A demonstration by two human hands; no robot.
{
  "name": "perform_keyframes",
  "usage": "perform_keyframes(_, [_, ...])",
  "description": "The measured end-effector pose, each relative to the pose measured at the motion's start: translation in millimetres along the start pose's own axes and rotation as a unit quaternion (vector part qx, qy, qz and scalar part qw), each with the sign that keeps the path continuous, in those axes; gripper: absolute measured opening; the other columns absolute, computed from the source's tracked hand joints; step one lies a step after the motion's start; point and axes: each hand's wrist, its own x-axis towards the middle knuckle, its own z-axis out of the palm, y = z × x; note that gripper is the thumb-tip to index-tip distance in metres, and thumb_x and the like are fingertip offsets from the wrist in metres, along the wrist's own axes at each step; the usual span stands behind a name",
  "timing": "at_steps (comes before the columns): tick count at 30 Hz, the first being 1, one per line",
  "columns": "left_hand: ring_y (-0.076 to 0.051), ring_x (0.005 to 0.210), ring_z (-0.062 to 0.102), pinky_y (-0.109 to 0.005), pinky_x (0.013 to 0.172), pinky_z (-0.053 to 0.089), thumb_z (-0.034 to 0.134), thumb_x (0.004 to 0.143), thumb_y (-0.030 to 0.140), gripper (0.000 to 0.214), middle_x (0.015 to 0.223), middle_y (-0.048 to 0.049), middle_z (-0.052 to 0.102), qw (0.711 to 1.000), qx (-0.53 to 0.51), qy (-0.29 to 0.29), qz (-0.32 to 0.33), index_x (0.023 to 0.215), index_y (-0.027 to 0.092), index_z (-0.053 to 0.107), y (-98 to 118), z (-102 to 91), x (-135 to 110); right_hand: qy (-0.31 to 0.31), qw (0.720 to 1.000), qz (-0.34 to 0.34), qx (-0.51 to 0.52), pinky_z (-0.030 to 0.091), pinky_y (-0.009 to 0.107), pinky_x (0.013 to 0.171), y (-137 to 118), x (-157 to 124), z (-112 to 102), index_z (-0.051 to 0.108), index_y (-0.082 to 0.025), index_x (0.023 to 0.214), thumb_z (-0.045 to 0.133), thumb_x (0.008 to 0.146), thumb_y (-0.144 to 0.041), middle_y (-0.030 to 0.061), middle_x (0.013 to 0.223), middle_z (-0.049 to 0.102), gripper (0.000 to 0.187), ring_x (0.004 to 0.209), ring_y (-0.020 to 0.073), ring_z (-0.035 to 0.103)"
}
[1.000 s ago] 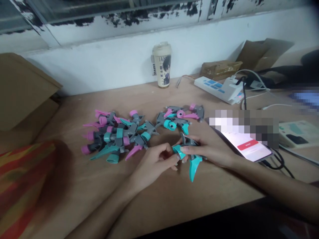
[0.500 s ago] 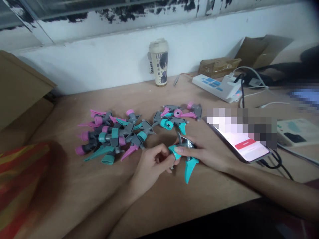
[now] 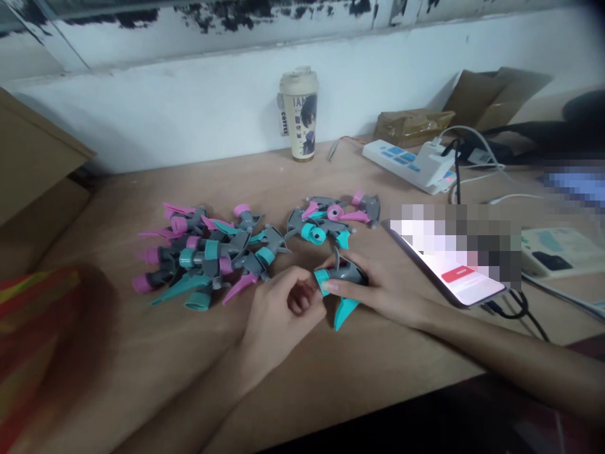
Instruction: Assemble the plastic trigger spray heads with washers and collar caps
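My right hand (image 3: 385,291) grips a trigger spray head (image 3: 350,272) with a grey body, a teal collar and a teal trigger that points down toward me. The thumb lies along the collar, which faces left. Close against that collar, my left hand (image 3: 276,312) is curled, thumb and fingers drawn together; whatever they may hold is hidden. Left of my hands lies a heap of similar spray heads (image 3: 210,250), grey with pink or teal parts. Beyond my right hand is a smaller group of spray heads (image 3: 326,222).
A lit phone (image 3: 454,277) with a cable plugged in lies to the right. Behind it are a white power strip (image 3: 401,159) and a taped cardboard box (image 3: 411,127). A coffee tumbler (image 3: 302,120) stands by the wall. Red and yellow cloth (image 3: 38,340) shows at left.
My right hand has turned the spray head, so its trigger tilts further left and its grey top shows more. My left fingers have drawn slightly left of the collar. The view has shifted slightly.
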Motion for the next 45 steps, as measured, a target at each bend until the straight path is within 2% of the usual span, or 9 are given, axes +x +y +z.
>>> perform_keyframes(5, [-0.011, 0.058, 0.052, -0.021, 0.055, 0.039, 0.051, 0.076, 0.013, 0.008, 0.066, 0.0022, 0.057, 0.994, 0.091, 0.042, 0.047, 0.076, 0.019, 0.056, 0.9, 0.1, -4.0, 0.037, 0.995, -0.059, -0.065, 0.047, 0.036, 0.090, 5.8, 0.3, 0.3, 0.037, -0.033, 0.133, 0.064, 0.077, -0.039, 0.0024, 0.128, 0.053, 0.062, 0.110, 0.0212, 0.054])
perform_keyframes(10, [-0.010, 0.051, 0.045, -0.021, 0.052, 0.035, 0.049, 0.080, 0.015, 0.012, 0.056, 0.0044, 0.050, 0.986, 0.141, 0.056, 0.068, 0.070, 0.019, 0.054, -3.1, 1.2, -5.1, 0.000, 0.991, -0.103, -0.084, 0.046, 0.035, 0.093, 8.5, 4.3, -0.2, 0.056, -0.030, 0.118, 0.059, 0.082, -0.038, 0.0013, 0.114, 0.063, 0.037, 0.107, 0.0183, 0.058])
perform_keyframes(16, [-0.008, 0.050, 0.041, -0.020, 0.051, 0.033, 0.050, 0.077, 0.012, 0.013, 0.054, 0.0058, 0.042, 0.989, 0.119, 0.031, 0.080, 0.067, 0.019, 0.054, -4.3, 1.1, -5.6, 0.028, 0.968, -0.165, -0.186, 0.045, 0.036, 0.092, 1.2, 5.8, -8.3, 0.060, -0.023, 0.113, 0.065, 0.078, -0.035, 0.0066, 0.110, 0.059, 0.037, 0.105, 0.0186, 0.056])
perform_keyframes(22, [-0.008, 0.048, 0.038, -0.020, 0.050, 0.032, 0.051, 0.077, 0.014, 0.013, 0.053, 0.0065, 0.039, 0.992, 0.101, 0.008, 0.069, 0.065, 0.019, 0.054, -3.1, 1.3, -5.0, 0.019, 0.945, -0.184, -0.269, 0.047, 0.035, 0.079, -5.1, 5.5, -13.6, 0.066, -0.023, 0.101, 0.069, 0.072, -0.042, 0.0027, 0.087, 0.066, 0.036, 0.085, 0.0181, 0.061])
perform_keyframes(26, [-0.007, 0.047, 0.038, -0.020, 0.050, 0.031, 0.053, 0.075, 0.013, 0.012, 0.053, 0.0068, 0.040, 0.996, 0.080, 0.030, 0.039, 0.065, 0.019, 0.055, -3.3, -1.5, -1.3, 0.031, 0.967, -0.135, -0.215, 0.048, 0.032, 0.078, -4.3, 4.5, -13.6, 0.067, -0.023, 0.097, 0.071, 0.069, -0.043, 0.0021, 0.091, 0.069, 0.034, 0.084, 0.0177, 0.063])
perform_keyframes(31, [-0.008, 0.044, 0.036, -0.021, 0.047, 0.028, 0.053, 0.081, 0.023, 0.011, 0.049, 0.0073, 0.040, 0.988, -0.039, 0.124, -0.089, 0.072, 0.020, 0.057, -7.2, -13.7, 7.5, 0.085, 0.986, -0.042, -0.135, 0.049, 0.032, 0.075, 3.1, 4.5, -15.8, 0.067, -0.026, 0.096, 0.072, 0.066, -0.047, 0.0001, 0.088, 0.069, 0.037, 0.083, 0.0181, 0.063])
perform_keyframes(38, [-0.008, 0.042, 0.032, -0.023, 0.050, 0.028, 0.046, 0.088, 0.026, 0.021, 0.043, 0.0074, 0.038, 0.953, -0.271, -0.022, -0.130, 0.068, 0.019, 0.051, -2.1, -15.3, 9.6, 0.100, 0.979, -0.125, -0.125, 0.047, 0.034, 0.081, -4.0, 1.1, -8.9, 0.061, -0.021, 0.096, 0.070, 0.071, -0.033, 0.0027, 0.091, 0.066, 0.029, 0.086, 0.0176, 0.061])
perform_keyframes(42, [-0.007, 0.042, 0.032, -0.022, 0.048, 0.027, 0.051, 0.086, 0.029, 0.022, 0.043, 0.0070, 0.039, 0.948, -0.277, -0.082, -0.137, 0.067, 0.018, 0.054, 2.7, -15.1, 9.2, 0.094, 0.965, -0.196, -0.145, 0.044, 0.040, 0.085, -8.0, -0.3, -3.9, 0.061, -0.021, 0.098, 0.072, 0.070, -0.030, 0.0034, 0.089, 0.066, 0.032, 0.087, 0.0189, 0.060])
perform_keyframes(45, [-0.006, 0.043, 0.034, -0.021, 0.046, 0.027, 0.056, 0.083, 0.029, 0.025, 0.044, 0.0067, 0.039, 0.957, -0.244, -0.080, -0.137, 0.062, 0.016, 0.052, 7.1, -17.2, 9.4, 0.089, 0.959, -0.223, -0.150, 0.042, 0.042, 0.087, -5.4, 0.3, -1.8, 0.061, -0.023, 0.100, 0.074, 0.068, -0.031, 0.0025, 0.086, 0.067, 0.035, 0.087, 0.0188, 0.061])
